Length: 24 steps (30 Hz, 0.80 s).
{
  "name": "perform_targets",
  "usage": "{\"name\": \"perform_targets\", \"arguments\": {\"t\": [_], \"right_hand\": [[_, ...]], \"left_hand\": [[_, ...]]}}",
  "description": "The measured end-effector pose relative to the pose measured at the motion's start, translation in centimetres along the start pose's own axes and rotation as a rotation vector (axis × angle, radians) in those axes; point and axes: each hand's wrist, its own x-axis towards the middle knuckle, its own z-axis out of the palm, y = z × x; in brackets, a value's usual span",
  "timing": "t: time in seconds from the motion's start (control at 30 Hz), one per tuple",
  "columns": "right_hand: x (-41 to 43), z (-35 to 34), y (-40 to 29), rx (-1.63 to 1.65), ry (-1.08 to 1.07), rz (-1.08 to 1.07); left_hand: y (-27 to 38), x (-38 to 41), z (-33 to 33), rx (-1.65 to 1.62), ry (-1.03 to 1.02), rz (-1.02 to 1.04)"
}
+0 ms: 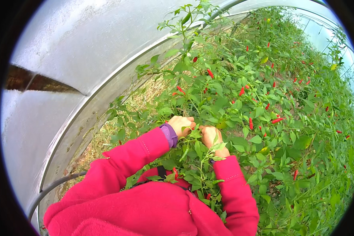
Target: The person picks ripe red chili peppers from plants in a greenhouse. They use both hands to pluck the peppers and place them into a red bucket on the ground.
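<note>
Both of my hands reach in among leafy chili pepper plants [224, 103] that carry red fruit. My left hand [182, 126] has its fingers curled at a stem, with a bit of red showing by the fingertips; what it grips is partly hidden. Close beside it on the right, my right hand [211, 138] is bent in at the same foliage, its fingertips behind leaves. A green chili pepper [184, 154] hangs just below my hands. Red chili peppers [251, 123] hang to the right, and another red chili pepper [175, 173] is near my waist.
A curved plastic-film greenhouse wall [76, 53] with a metal hoop [106, 81] rises on the left; the film has a dark gap or tear [38, 79]. Dry straw [153, 88] lies along its foot. Dense plants stretch away to the right. Leafy stems rise between my forearms.
</note>
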Motion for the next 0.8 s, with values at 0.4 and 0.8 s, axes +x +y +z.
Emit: {"name": "perform_targets", "arguments": {"t": [0.4,0.8], "right_hand": [[0.0,1.7,1.0,0.134,-0.051,0.166],[-0.8,1.5,2.0,-0.022,0.222,0.013]], "left_hand": [[1.2,1.0,-1.3,-0.008,-0.072,-0.211],[2.9,0.5,-1.0,-0.173,-0.049,-0.364]]}}
